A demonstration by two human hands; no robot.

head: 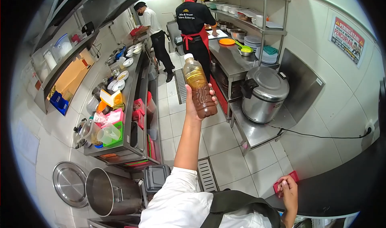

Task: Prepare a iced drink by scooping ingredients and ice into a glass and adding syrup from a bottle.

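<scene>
My left hand (193, 102), its arm stretched out in front of me, is closed around a clear plastic bottle (200, 90) with a white cap. Inside the bottle, yellowish oily liquid lies above a brown layer. The bottle is held cap up, leaning slightly left, over the tiled floor. My right hand (288, 191) is low at the right with curled fingers, against a red plastic item (293, 176) by the edge of a dark surface. Whether its fingers grip that item cannot be made out.
Left stands a steel counter (132, 86) with bowls and containers; below it, a large steel pot (101, 191). Right are a rice cooker (265, 95) on a low steel table, its cord (322, 136), and a dark surface (337, 182). Two people (193, 25) (155, 25) work ahead.
</scene>
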